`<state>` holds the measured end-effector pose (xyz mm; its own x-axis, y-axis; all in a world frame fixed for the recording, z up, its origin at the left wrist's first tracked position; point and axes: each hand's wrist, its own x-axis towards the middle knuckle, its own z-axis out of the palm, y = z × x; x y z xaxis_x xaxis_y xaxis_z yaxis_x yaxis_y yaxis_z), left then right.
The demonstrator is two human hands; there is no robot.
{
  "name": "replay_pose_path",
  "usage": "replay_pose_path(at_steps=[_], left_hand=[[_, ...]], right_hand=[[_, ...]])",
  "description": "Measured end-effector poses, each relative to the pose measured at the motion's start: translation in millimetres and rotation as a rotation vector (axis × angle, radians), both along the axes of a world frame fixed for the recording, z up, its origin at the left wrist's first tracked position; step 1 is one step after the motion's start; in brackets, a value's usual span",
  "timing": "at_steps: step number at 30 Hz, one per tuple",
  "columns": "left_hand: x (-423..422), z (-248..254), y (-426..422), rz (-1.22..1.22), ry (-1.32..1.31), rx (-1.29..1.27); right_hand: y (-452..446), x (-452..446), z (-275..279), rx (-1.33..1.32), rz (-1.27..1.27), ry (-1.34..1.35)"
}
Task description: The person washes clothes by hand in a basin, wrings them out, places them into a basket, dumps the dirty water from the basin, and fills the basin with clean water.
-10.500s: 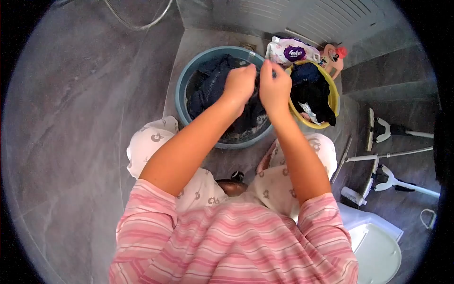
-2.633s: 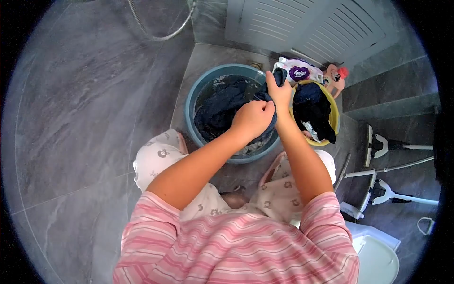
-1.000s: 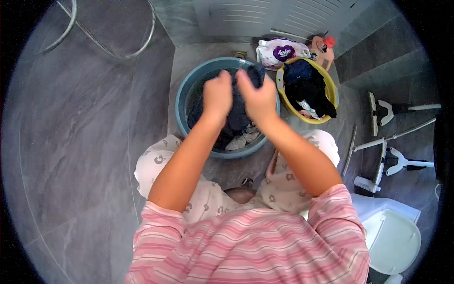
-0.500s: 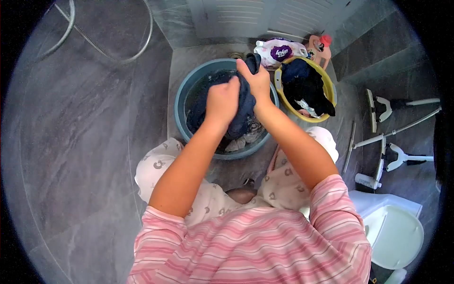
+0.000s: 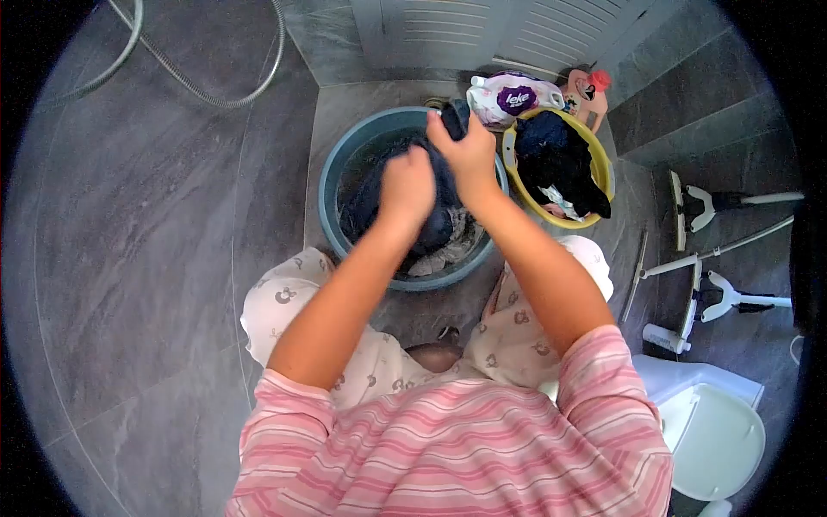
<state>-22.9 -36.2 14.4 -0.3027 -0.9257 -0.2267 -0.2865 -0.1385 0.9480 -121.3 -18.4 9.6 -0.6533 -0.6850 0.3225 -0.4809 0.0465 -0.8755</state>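
Over the blue basin [image 5: 327,183], both hands grip a wet dark blue cloth [image 5: 444,185]. My left hand [image 5: 407,183] is a fist on the cloth near the basin's middle, slightly blurred. My right hand [image 5: 468,155] is wrapped round a bunched part of the same cloth by the basin's far right rim, with an end sticking out above the fingers. More dark cloth lies in the water, and a grey cloth [image 5: 441,258] shows at the basin's near side.
A yellow basin [image 5: 610,177] with dark clothes [image 5: 560,164] stands at the right. Behind it are a white and purple pack [image 5: 517,99] and a pink bottle [image 5: 588,102] with a red cap. Mops [image 5: 732,297] lie far right; a shower hose [image 5: 207,96] hangs upper left.
The hands and the dark blue cloth have moved left within the basin since the earlier frames. Over the last half second my left hand has shifted slightly on the cloth; my right hand keeps its hold.
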Motion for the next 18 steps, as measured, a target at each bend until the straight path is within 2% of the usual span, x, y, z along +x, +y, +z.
replay_pose_path(at_steps=[1, 3, 5, 7, 9, 10, 14, 16, 18], left_hand=[[-2, 0, 9, -0.092, -0.143, -0.086], [-3, 0, 12, -0.089, -0.136, -0.072], [-3, -5, 3, -0.111, -0.04, -0.011], [0, 6, 0, -0.091, -0.07, -0.024], [4, 18, -2, -0.023, 0.027, 0.056], [4, 5, -7, 0.005, 0.081, 0.002], [13, -6, -19, 0.052, 0.187, 0.037], [18, -11, -25, 0.002, 0.397, 0.181], [21, -13, -24, 0.015, 0.498, 0.255]], right_hand=[[-6, -9, -5, 0.045, -0.025, 0.022], [-12, -14, -18, 0.015, -0.01, 0.072], [-11, -12, -17, 0.05, -0.074, 0.001], [-6, -2, 3, 0.045, -0.082, -0.04], [-1, 6, 15, 0.018, -0.048, -0.132], [2, 10, 18, -0.026, -0.014, -0.171], [12, 23, 17, 0.003, 0.02, -0.056], [16, 30, 21, -0.051, 0.063, -0.087], [23, 36, 28, -0.097, 0.122, -0.107]])
